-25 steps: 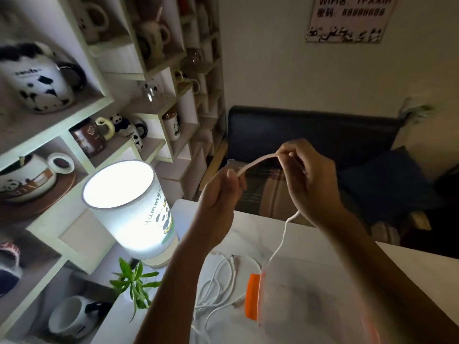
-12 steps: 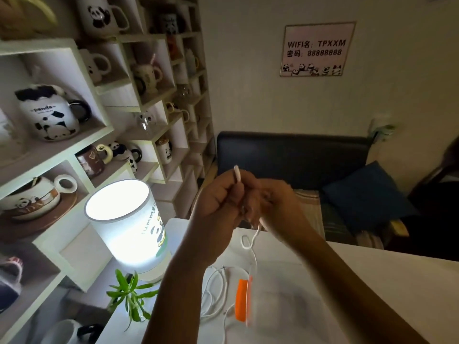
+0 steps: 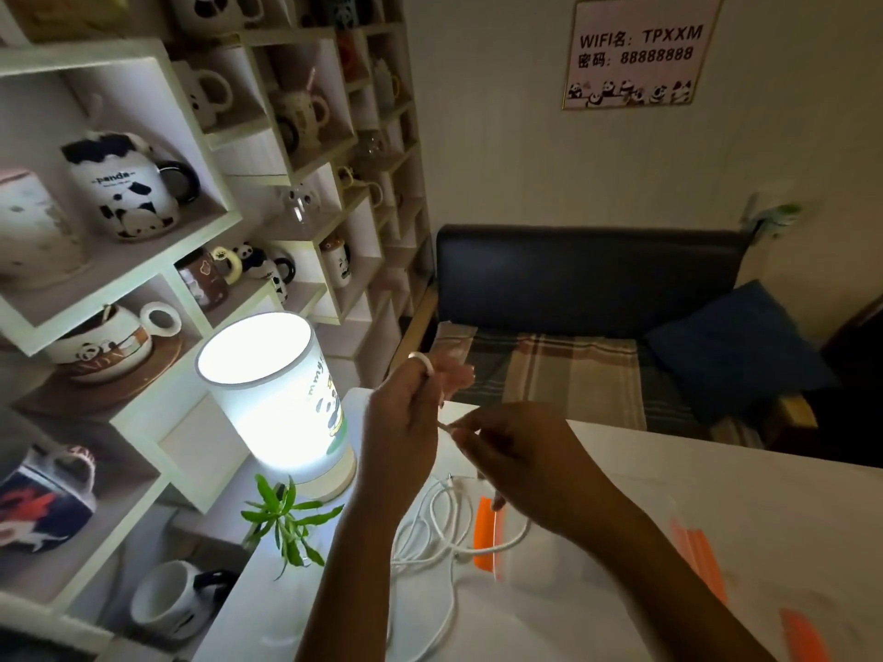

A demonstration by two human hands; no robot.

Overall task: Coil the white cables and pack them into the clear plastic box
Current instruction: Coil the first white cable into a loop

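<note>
My left hand (image 3: 406, 422) is raised above the white table (image 3: 716, 499) and grips a white cable (image 3: 423, 363), which bends in a small loop over the top of its fingers. Just to its right and lower, my right hand (image 3: 516, 451) pinches the same cable a short way along. Several loose white cables (image 3: 430, 532) lie tangled on the table below my hands. The clear plastic box (image 3: 597, 566) with orange latches (image 3: 483, 532) stands on the table under my right forearm, and one cable runs against its left side.
A lit cylindrical lamp (image 3: 277, 389) stands at the table's left corner with a small green plant (image 3: 282, 518) in front of it. Shelves of panda mugs (image 3: 129, 188) fill the left wall. A dark sofa (image 3: 587, 274) with a blue cushion (image 3: 736, 346) sits beyond the table.
My hands have drawn apart a little and dropped lower in view. The cable end that stuck up from my left fist now curves in a loop over its fingers.
</note>
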